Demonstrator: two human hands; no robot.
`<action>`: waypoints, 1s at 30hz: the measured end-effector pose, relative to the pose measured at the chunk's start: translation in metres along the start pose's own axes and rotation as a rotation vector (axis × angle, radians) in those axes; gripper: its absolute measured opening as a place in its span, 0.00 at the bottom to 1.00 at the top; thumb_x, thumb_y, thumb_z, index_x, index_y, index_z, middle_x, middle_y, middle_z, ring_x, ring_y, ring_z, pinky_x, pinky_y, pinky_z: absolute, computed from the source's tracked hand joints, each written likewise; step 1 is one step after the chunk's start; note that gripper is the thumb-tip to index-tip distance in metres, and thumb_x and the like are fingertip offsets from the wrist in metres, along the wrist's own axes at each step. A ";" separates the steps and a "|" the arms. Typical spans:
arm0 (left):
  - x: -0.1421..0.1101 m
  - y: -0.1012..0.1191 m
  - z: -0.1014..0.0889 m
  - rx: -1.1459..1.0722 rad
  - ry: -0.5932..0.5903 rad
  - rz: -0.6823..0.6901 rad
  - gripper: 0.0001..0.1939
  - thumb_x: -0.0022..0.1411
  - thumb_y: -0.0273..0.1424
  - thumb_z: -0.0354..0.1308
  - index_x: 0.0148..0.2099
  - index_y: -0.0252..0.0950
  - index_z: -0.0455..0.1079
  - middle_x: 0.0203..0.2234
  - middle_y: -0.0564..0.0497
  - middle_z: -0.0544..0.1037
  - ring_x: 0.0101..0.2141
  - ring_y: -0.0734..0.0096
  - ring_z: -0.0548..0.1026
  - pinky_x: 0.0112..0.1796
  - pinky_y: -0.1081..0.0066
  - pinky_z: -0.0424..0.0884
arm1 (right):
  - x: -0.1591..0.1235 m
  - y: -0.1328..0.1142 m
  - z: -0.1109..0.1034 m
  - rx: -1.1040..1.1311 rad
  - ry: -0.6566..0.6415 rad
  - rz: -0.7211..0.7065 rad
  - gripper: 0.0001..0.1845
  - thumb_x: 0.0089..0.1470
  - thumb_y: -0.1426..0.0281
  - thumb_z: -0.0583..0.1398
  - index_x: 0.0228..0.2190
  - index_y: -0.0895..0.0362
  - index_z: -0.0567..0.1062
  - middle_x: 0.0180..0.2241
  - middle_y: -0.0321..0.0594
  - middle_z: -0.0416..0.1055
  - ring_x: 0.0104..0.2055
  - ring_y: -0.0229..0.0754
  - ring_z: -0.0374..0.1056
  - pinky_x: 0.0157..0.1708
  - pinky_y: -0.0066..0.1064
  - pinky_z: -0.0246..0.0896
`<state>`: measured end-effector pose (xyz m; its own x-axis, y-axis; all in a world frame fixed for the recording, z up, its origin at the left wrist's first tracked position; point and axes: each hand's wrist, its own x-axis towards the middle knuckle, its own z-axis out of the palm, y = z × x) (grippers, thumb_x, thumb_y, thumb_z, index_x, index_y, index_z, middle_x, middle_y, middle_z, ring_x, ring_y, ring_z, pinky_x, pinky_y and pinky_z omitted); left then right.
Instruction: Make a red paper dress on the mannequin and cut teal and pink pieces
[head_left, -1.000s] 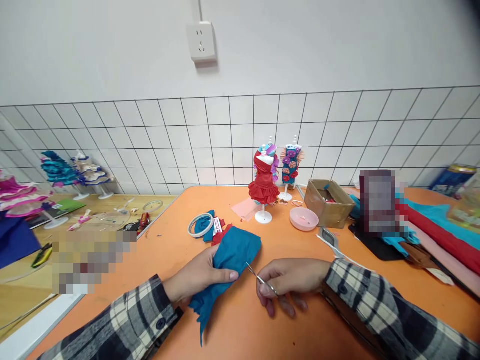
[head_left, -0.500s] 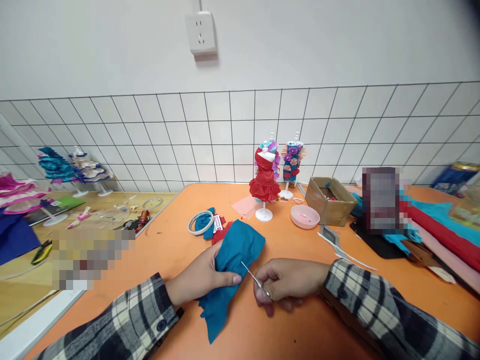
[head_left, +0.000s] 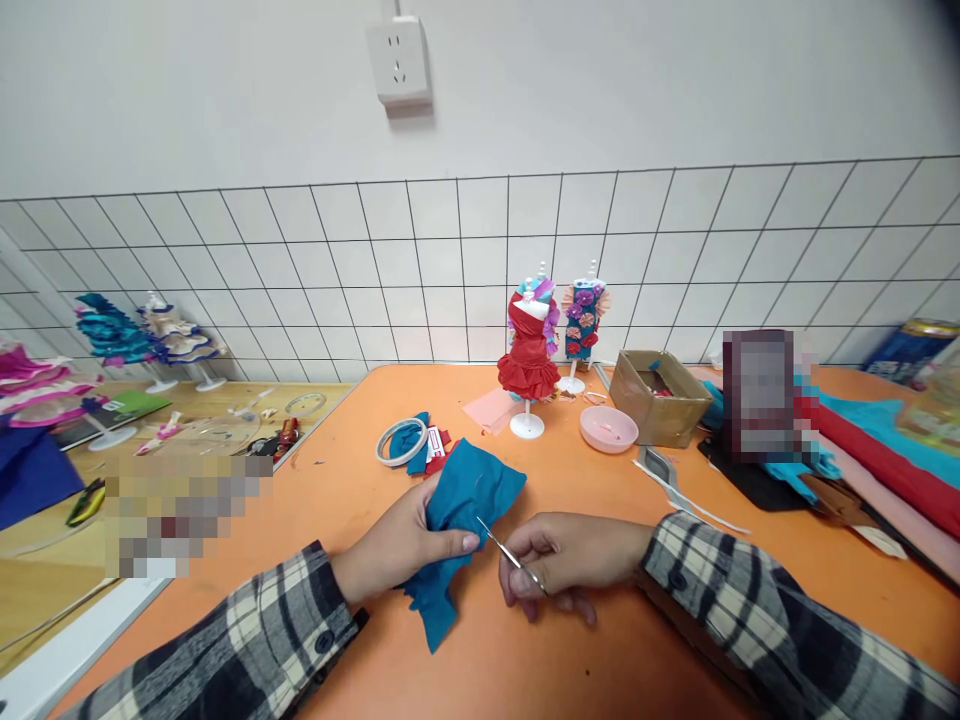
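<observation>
A teal piece of crepe paper or thin cloth is pinched in my left hand, with the thumb on top and the fingers behind it. Its lower end hangs down in a jagged point. My right hand is closed around the handles of small metal scissors, mostly hidden by the fingers. The thin blades point up and left, and the tip is at the right side of the teal piece near my left thumb. Whether the blades are cutting into it I cannot tell.
Beyond my hands are a tape roll, a pink bowl, a cardboard box and a small dress form in red ruffles. To the right lie grey-handled scissors and rolled sheets. Another wooden table adjoins on the left.
The teal piece has folded over, and its lower point has risen and shifted right. The scissors have moved slightly left with my right hand.
</observation>
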<state>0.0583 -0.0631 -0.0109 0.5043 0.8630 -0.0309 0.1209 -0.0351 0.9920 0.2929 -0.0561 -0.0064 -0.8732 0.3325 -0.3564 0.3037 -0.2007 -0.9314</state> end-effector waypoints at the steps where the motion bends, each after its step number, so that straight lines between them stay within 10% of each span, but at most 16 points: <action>1: 0.000 0.000 0.001 -0.008 0.002 0.000 0.25 0.50 0.36 0.70 0.46 0.33 0.64 0.27 0.57 0.67 0.27 0.77 0.62 0.29 0.76 0.61 | 0.000 0.000 0.000 0.002 0.000 -0.003 0.24 0.48 0.51 0.65 0.33 0.59 0.71 0.27 0.34 0.67 0.20 0.28 0.59 0.12 0.15 0.58; 11: 0.001 0.000 0.000 -0.050 0.087 0.039 0.31 0.49 0.38 0.70 0.53 0.35 0.67 0.40 0.48 0.76 0.40 0.64 0.72 0.41 0.69 0.68 | 0.004 0.004 -0.002 -0.038 0.073 0.006 0.26 0.43 0.50 0.68 0.30 0.59 0.72 0.21 0.30 0.64 0.19 0.28 0.57 0.12 0.16 0.58; 30: -0.002 -0.001 0.002 -0.159 0.062 0.019 0.29 0.51 0.38 0.69 0.53 0.36 0.67 0.36 0.50 0.75 0.39 0.64 0.71 0.43 0.68 0.66 | 0.006 0.003 0.000 -0.014 0.087 -0.029 0.27 0.45 0.49 0.66 0.34 0.60 0.72 0.23 0.32 0.66 0.19 0.27 0.57 0.15 0.17 0.60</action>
<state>0.0589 -0.0660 -0.0124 0.4513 0.8923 -0.0094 -0.0273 0.0243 0.9993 0.2891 -0.0545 -0.0112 -0.8455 0.4165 -0.3341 0.2851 -0.1770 -0.9420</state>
